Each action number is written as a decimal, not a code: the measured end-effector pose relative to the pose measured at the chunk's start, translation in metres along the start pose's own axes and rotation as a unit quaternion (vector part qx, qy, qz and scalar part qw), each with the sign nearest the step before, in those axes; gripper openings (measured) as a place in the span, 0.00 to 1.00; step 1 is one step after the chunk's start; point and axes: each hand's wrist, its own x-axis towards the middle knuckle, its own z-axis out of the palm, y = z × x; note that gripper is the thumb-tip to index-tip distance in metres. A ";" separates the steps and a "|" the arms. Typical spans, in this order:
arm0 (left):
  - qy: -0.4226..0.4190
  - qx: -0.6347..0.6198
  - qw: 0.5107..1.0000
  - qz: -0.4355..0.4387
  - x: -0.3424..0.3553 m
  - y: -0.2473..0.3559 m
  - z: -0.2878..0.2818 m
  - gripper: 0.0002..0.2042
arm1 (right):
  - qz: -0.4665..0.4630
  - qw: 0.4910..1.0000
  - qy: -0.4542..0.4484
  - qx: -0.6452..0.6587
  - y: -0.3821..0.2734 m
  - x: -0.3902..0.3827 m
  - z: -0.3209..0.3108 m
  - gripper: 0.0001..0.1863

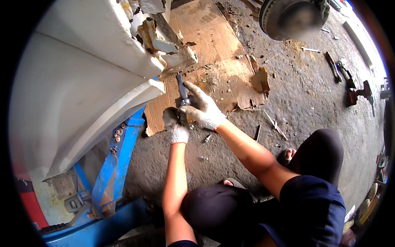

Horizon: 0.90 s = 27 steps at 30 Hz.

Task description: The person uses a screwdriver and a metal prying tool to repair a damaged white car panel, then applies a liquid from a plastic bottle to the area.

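Note:
A dark tool with a flat, chisel-like blade [181,85] and a round metal collar is in front of me, over the cardboard. My left hand [179,128], in a dirty white work glove, is closed around its lower body, which is mostly hidden. My right hand [204,109], also gloved, is at the collar, thumb on the near side and fingers along the blade's right side. Just beyond the blade's tip is the rusted, torn lower edge of a white car body panel [181,59].
Torn cardboard [205,24] with rust flakes covers the floor ahead. A blue steel stand [119,160] is at left under the panel. A brake disc [293,18] is at far right. A wrench [310,50], pliers [333,66] and a red-and-black power drill [362,94] lie at right.

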 end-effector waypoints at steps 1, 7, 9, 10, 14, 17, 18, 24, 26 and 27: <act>-0.016 -0.007 1.000 -0.026 0.001 0.003 -0.001 0.12 | -0.014 1.000 -0.006 0.004 0.000 0.002 -0.001 0.41; -0.020 0.006 0.999 -0.047 -0.001 -0.008 0.001 0.10 | -0.037 0.997 -0.012 -0.072 -0.008 0.003 0.004 0.36; -0.007 0.028 0.999 -0.025 -0.002 -0.019 0.003 0.11 | -0.041 0.990 0.001 -0.137 -0.021 0.002 0.009 0.34; -0.002 0.036 0.999 -0.012 -0.001 -0.017 0.005 0.11 | -0.043 0.984 0.010 -0.172 -0.027 0.001 0.009 0.34; -0.020 0.087 0.995 -0.032 0.001 -0.005 0.000 0.13 | -0.085 0.958 0.064 -0.266 -0.021 0.002 0.015 0.34; -0.011 0.126 0.992 0.002 0.007 -0.002 -0.008 0.14 | -0.074 0.970 0.049 -0.224 -0.012 0.007 0.011 0.37; 0.003 0.156 0.988 0.010 0.008 -0.002 -0.013 0.14 | -0.040 0.995 0.060 -0.063 -0.008 0.007 0.015 0.38; 0.003 0.332 0.943 -0.003 0.028 0.045 -0.044 0.17 | 0.088 0.878 0.060 0.467 -0.004 0.027 0.036 0.24; 0.029 0.351 0.936 0.028 0.025 0.052 -0.052 0.18 | 0.128 0.806 0.104 0.569 -0.026 0.038 0.058 0.12; 0.029 0.350 0.936 0.021 0.026 0.055 -0.053 0.18 | 0.128 0.785 0.096 0.599 -0.028 0.040 0.061 0.12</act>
